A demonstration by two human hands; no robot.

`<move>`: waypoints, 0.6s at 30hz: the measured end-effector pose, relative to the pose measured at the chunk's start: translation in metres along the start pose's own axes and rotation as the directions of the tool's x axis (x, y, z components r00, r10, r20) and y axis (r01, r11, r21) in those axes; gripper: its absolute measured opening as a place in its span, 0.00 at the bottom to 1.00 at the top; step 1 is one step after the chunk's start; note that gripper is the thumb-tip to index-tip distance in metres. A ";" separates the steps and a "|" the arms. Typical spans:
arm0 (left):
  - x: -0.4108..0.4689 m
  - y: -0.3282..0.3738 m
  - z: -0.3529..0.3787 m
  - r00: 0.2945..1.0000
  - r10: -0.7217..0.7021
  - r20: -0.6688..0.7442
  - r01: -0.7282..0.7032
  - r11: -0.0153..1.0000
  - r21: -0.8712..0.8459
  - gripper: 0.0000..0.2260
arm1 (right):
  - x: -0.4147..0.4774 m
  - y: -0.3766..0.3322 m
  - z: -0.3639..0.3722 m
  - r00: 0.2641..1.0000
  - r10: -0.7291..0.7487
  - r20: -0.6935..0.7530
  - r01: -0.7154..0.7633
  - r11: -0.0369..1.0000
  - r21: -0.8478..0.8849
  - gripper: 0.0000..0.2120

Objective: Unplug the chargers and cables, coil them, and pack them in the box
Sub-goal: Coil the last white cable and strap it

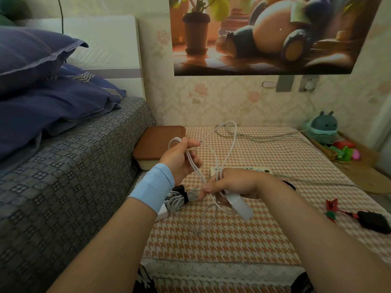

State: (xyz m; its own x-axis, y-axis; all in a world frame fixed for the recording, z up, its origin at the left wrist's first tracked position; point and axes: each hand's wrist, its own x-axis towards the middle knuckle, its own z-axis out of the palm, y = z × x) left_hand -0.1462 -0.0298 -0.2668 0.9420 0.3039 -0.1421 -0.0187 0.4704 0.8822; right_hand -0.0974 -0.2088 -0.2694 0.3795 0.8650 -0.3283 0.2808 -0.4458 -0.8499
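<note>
Lace-trimmed cloth (211,240) in an orange-white houndstooth is seen covering the table, nearest edge at the bottom. On it, near the left forearm, a coiled white cable bundle (178,200) is laid, bound by black ties, beside a white block only partly visible. A light blue wristband (154,187) is worn on the left wrist. The right hand (230,182) is closed round strands of the white cable (233,140), held above the cloth; a white flat piece (240,205), blurred, sticks out beneath it. The left hand (182,157) is curled, with loops of the same cable pinched between thumb and fingers; one long loop is raised between both hands. At the right, a black object (373,222) and a red ornament (332,205) are laid. Behind the right hand a cream power strip (243,170) is partly hidden; its markings are too small to be read. The box (158,142), cream with a brown lid on, is set at the table's far left corner against the bed (63,187), which is covered in grey patterned fabric with blue pillows (42,81). A second pale cable (264,137) is trailed across the far cloth. A teal plush toy (324,129) is placed far right. On the floral-papered wall a cartoon poster (264,34) is hung, and a white plug (309,83) is seated in an outlet.
</note>
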 end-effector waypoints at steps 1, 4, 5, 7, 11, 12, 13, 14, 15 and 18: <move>-0.002 -0.002 -0.001 1.000 0.007 0.004 -0.007 0.993 0.117 0.23 | 0.000 0.005 -0.002 1.000 -0.002 -0.015 0.003 0.996 0.085 0.16; -0.005 -0.008 -0.009 0.992 -0.123 0.041 0.096 0.910 0.403 0.26 | 0.000 0.016 -0.008 0.991 -0.031 -0.130 0.071 0.947 0.313 0.16; -0.006 -0.010 -0.011 0.978 -0.195 0.081 0.128 0.852 0.508 0.24 | 0.000 0.019 -0.011 0.983 -0.020 -0.183 0.090 0.918 0.385 0.16; -0.012 -0.018 -0.013 0.926 -0.332 0.178 0.105 0.682 0.724 0.18 | 0.001 0.024 -0.017 0.961 0.003 -0.277 0.137 0.864 0.484 0.15; -0.022 -0.019 -0.018 0.888 -0.342 0.309 -0.127 0.463 0.877 0.10 | 0.004 0.034 -0.025 0.891 0.093 -0.444 0.147 0.867 0.477 0.14; -0.021 -0.017 -0.022 0.902 -0.313 0.298 -0.144 0.433 0.890 0.09 | 0.004 0.037 -0.026 0.866 0.120 -0.485 0.143 0.870 0.471 0.14; -0.019 -0.014 -0.026 0.919 -0.285 0.271 -0.146 0.394 0.908 0.09 | 0.005 0.040 -0.027 0.840 0.149 -0.521 0.144 0.865 0.480 0.14; -0.018 -0.011 -0.031 0.937 -0.265 0.229 -0.131 0.342 0.930 0.08 | 0.005 0.042 -0.028 0.818 0.173 -0.548 0.154 0.852 0.500 0.13; -0.017 -0.008 -0.036 0.950 -0.253 0.183 -0.109 0.280 0.954 0.07 | 0.006 0.043 -0.030 0.801 0.190 -0.568 0.167 0.840 0.516 0.13; -0.017 0.000 -0.047 0.952 -0.304 0.039 -0.033 0.025 0.999 0.05 | 0.007 0.043 -0.030 0.774 0.212 -0.596 0.183 0.827 0.532 0.12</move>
State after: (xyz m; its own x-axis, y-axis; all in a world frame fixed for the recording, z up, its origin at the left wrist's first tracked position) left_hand -0.1781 0.0042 -0.2858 0.9156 0.1137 -0.3857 0.3027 -0.8262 0.4752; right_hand -0.0559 -0.2287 -0.2957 0.8788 0.4380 -0.1892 -0.1675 -0.0881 -0.9819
